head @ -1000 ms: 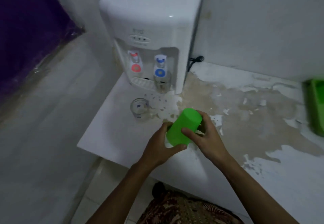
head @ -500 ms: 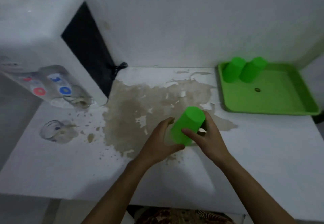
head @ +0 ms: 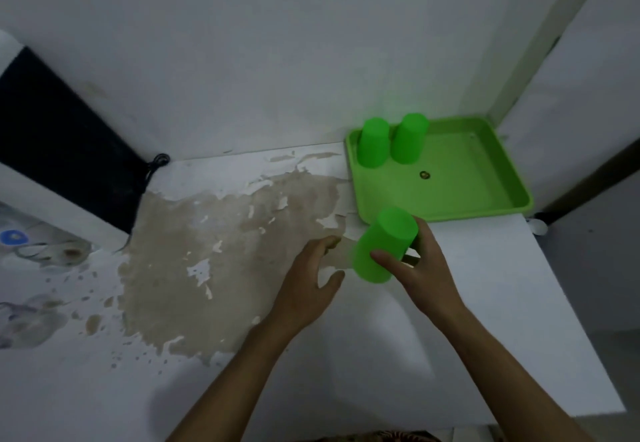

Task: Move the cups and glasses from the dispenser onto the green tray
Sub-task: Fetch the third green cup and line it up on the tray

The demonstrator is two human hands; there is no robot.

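My right hand grips a green plastic cup, held upside down and tilted, just in front of the green tray at the back right corner. Two more green cups stand upside down at the tray's far left. My left hand hovers open beside the held cup, apart from it. At the far left the white water dispenser shows, with a clear glass blurred under its blue tap and another clear glass on the counter below it.
The white counter has a large brown patch of peeled paint in the middle. A black cord hangs behind the dispenser. Walls close off the back and right. The counter's right edge drops off near the tray.
My view swung right from the dispenser to the tray. The green cup moved right toward the tray in my right hand, and my left hand came off it.
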